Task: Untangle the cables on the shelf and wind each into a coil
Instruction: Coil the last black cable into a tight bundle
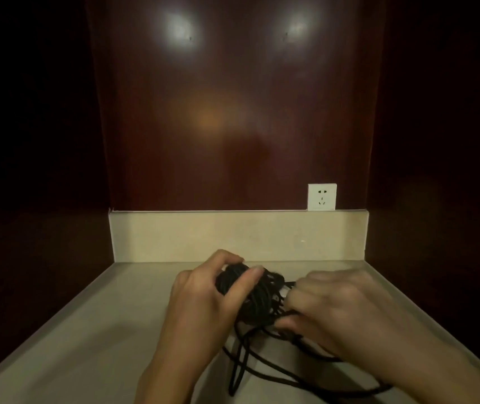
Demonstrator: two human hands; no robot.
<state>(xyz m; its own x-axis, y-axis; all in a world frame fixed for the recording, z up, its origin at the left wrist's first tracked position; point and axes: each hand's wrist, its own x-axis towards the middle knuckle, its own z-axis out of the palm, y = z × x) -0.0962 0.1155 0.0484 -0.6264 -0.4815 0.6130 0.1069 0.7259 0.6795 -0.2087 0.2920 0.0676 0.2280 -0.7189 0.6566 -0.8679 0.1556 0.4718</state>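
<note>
The left hand reaches in from the lower middle, forearm angled up and slightly right, wrist nearly straight. Its fingers curl over the far side of a black cable bundle while the thumb lies across the near top, so the hand grips the bundle between thumb and fingers. The right hand comes in from the lower right, back of the hand upward, and is smeared by motion blur. Its fingers are bent toward the bundle's right side and its thumb tip sits low against the strands there; it appears to pinch cable, though the blur hides exactly which strand.

The bundle sits over the pale stone shelf, near the middle and toward the back, between the two hands. Its wound turns run roughly from top to bottom, so the coil's axis lies about left to right. Whether it rests on the shelf or is lifted just off it cannot be told. Loose black loops trail from under the bundle toward the viewer, lying on the shelf; one long narrow loop points toward the near edge, and another strand sweeps right beneath the right forearm.

Behind stands a low cream upstand, dark reddish wood panelling and a white wall socket.
</note>
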